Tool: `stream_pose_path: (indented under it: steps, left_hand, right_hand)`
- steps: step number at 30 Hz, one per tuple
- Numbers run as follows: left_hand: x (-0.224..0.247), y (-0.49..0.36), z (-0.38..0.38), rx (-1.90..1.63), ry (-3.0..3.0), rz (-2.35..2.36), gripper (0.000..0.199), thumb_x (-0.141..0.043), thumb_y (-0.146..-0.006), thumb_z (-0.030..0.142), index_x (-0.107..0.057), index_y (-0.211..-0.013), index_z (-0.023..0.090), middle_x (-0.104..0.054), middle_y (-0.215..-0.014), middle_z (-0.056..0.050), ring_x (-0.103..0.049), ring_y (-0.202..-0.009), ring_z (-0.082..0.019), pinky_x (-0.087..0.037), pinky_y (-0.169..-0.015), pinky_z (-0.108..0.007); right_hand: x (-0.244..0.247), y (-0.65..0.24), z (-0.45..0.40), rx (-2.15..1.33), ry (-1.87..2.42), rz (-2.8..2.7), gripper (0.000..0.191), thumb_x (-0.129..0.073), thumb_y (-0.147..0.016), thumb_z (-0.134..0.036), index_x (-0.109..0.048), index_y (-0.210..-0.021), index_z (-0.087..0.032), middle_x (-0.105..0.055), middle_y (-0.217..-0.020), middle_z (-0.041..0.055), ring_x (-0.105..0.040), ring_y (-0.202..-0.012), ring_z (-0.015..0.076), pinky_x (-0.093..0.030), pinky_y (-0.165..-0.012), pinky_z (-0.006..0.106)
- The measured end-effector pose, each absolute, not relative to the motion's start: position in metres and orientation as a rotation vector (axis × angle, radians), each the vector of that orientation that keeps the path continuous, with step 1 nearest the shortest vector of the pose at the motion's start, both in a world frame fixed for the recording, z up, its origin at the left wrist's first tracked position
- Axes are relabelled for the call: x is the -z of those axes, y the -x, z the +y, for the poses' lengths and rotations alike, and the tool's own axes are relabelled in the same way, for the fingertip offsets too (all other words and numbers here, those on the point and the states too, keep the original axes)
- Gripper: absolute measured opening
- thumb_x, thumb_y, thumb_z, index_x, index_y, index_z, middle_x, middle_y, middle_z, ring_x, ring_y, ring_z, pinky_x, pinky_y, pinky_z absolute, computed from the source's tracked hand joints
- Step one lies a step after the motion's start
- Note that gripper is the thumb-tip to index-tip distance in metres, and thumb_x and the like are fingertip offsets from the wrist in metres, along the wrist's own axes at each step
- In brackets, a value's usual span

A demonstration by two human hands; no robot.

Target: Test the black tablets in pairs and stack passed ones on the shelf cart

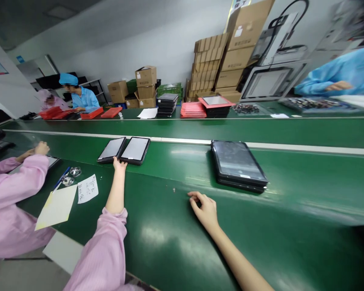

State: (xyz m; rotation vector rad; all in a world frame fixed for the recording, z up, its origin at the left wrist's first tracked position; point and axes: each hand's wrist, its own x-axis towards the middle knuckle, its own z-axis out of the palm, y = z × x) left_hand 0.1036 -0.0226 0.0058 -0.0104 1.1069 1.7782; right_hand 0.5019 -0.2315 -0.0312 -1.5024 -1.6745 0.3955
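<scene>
My left hand (pixel 120 163) is stretched forward, closed on the near right corner of a black-framed tablet (pixel 111 148) with a pale screen. That tablet appears slightly tilted, its right side raised. Close against it on the right lies a second tablet (pixel 136 149), also pale-screened, near my fingertips. Part of my left fingers is hidden at the tablet edge. My right hand (pixel 204 208) rests over the green table, fingers loosely bent and apart, with nothing in it. Beyond it to the right sits a short stack of dark tablets (pixel 239 163).
A co-worker in a pink sleeve (pixel 24 173) works at the left. Near that person lie a yellowish sheet (pixel 57 206), a handwritten note (pixel 87 189) and clear round pieces (pixel 68 180). A white rail (pixel 182 140) crosses the green table (pixel 170 238); red trays (pixel 193 110) and stacked tablets (pixel 167 105) stand behind.
</scene>
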Motion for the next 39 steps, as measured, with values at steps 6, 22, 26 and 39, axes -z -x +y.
stream_pose_path:
  steps: [6,22,26,39]
  left_hand:
    - [-0.004,-0.184,-0.061,-1.666,-0.03,0.972,0.044,-0.03,-0.103,0.053,-0.049,-0.138,0.035,-0.052,-0.143,-0.009,-0.054,-0.131,-0.024,-0.055,-0.097,-0.043]
    - [0.001,-0.321,-0.25,-1.368,-0.078,0.718,0.055,-0.032,-0.105,0.049,-0.064,-0.112,0.005,-0.067,-0.104,-0.017,-0.069,-0.1,-0.023,-0.058,-0.092,-0.036]
    - [0.004,-0.325,-0.32,-1.209,-0.098,0.686,0.056,-0.026,-0.106,0.048,-0.066,-0.1,0.009,-0.068,-0.094,-0.014,-0.07,-0.091,-0.02,-0.056,-0.094,-0.037]
    - [-0.014,-0.239,-0.45,-0.369,-0.743,0.848,0.073,-0.047,-0.089,0.076,-0.061,-0.134,0.02,-0.067,-0.129,-0.014,-0.06,-0.123,-0.03,-0.036,-0.114,-0.049]
  right_hand:
    - [0.023,-0.5,-0.233,-0.512,1.411,-1.584,0.022,-0.05,-0.081,-0.032,-0.069,-0.088,-0.023,-0.069,-0.072,0.0021,-0.063,-0.071,0.0222,-0.046,-0.078,0.037]
    - [0.028,-0.544,-0.223,-0.631,1.494,-1.035,0.047,-0.046,-0.08,-0.045,-0.056,-0.115,-0.016,-0.064,-0.113,0.0137,-0.06,-0.093,0.0243,-0.05,-0.087,0.042]
    - [0.028,-0.554,-0.257,-0.797,1.507,-1.027,0.053,-0.044,-0.083,-0.061,-0.063,-0.109,-0.018,-0.07,-0.098,0.0097,-0.064,-0.09,0.0263,-0.052,-0.085,0.044]
    - [0.018,-0.558,-0.466,-0.74,1.754,-1.222,0.054,-0.039,-0.099,-0.059,-0.055,-0.136,-0.024,-0.062,-0.123,0.0124,-0.059,-0.113,0.0302,-0.048,-0.1,0.051]
